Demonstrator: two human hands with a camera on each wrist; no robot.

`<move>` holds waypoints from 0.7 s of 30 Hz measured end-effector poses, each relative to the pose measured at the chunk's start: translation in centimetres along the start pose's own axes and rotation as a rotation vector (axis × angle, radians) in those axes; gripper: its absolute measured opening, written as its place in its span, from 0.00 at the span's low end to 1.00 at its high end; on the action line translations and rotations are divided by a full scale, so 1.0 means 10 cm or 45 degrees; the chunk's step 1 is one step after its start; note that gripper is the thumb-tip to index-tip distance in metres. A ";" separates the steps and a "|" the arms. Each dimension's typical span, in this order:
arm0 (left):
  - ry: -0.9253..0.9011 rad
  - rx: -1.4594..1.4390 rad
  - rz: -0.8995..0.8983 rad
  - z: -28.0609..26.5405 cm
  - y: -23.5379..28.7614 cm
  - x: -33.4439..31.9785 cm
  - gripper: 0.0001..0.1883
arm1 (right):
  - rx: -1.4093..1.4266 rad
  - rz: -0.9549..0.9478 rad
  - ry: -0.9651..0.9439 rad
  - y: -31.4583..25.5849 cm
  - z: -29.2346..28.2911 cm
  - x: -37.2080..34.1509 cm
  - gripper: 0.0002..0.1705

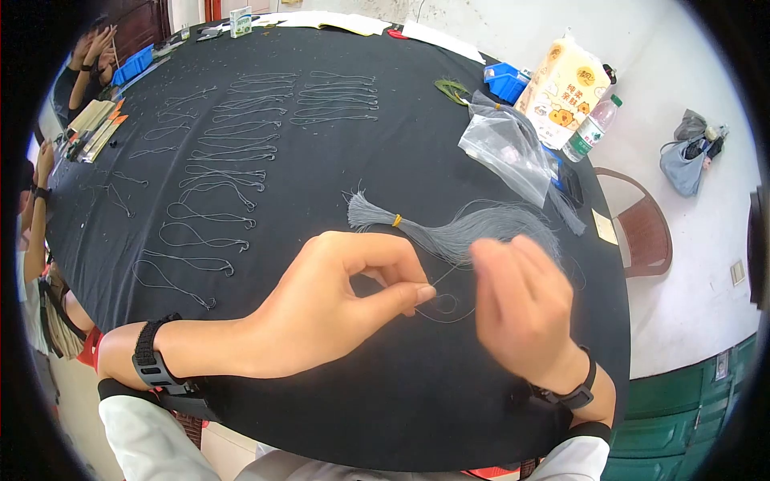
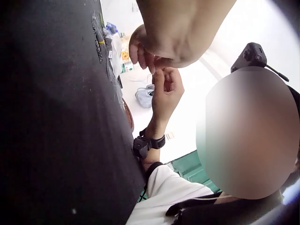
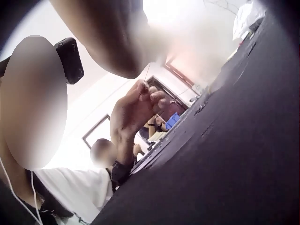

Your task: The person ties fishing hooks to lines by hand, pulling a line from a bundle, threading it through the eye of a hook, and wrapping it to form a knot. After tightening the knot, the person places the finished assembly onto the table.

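Observation:
My left hand (image 1: pixel 345 301) pinches a thin grey cord (image 1: pixel 449 275) between thumb and forefinger, above the black-covered table. A small loop of the cord curls just past those fingertips. Opposite it, my right hand (image 1: pixel 521 309) is blurred, with fingers curled and tips together around the cord, which runs taut between both hands. In the right wrist view the left hand (image 3: pixel 136 108) shows the cord rising from its fingertips. Behind the hands lies a bundle of grey cords (image 1: pixel 433 234), bound near one end by a yellow band (image 1: pixel 397 220).
Grey looped cords (image 1: pixel 233 152) lie in columns across the table's left half. A clear plastic bag (image 1: pixel 509 156), a bottle (image 1: pixel 592 128) and a tissue pack (image 1: pixel 561 88) stand or lie at the back right. Other people sit at the far left edge.

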State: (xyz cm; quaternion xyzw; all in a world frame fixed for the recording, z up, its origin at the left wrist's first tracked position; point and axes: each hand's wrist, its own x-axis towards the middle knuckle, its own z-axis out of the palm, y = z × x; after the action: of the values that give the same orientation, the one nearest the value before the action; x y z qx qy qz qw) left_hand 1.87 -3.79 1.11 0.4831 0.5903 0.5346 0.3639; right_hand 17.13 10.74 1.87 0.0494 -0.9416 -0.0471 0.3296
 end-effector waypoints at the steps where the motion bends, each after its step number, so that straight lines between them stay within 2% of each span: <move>1: -0.001 -0.017 0.008 -0.01 -0.01 0.01 0.05 | -0.053 -0.009 0.052 0.08 0.03 0.01 0.16; 2: -0.001 -0.033 0.016 -0.02 -0.03 0.02 0.05 | -0.106 -0.018 0.106 0.16 0.05 0.02 0.16; 4: -0.004 -0.063 0.029 -0.03 -0.05 0.03 0.06 | -0.104 0.123 0.118 0.27 0.05 0.03 0.14; 6: -0.012 -0.093 0.040 -0.03 -0.07 0.04 0.06 | -0.218 0.103 0.204 0.44 0.09 0.03 0.11; 9: 0.006 -0.110 0.078 -0.01 -0.09 0.04 0.08 | -0.280 0.258 0.203 0.58 0.05 0.03 0.07; 12: -0.011 -0.128 0.042 -0.01 -0.09 0.04 0.08 | -0.392 0.310 0.256 0.78 0.04 0.01 0.05; 17: -0.073 -0.171 -0.061 -0.02 -0.05 0.03 0.06 | -0.510 0.394 0.369 1.11 -0.01 -0.04 0.06; 21: -0.128 -0.212 -0.141 -0.01 -0.02 0.02 0.06 | -0.593 0.449 0.368 1.24 -0.03 -0.08 0.04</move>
State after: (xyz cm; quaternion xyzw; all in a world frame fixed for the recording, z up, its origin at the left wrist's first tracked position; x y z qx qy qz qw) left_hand 1.71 -3.65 0.93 0.4440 0.5507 0.5359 0.4608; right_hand 17.16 23.09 3.10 -0.1850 -0.8430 -0.1960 0.4655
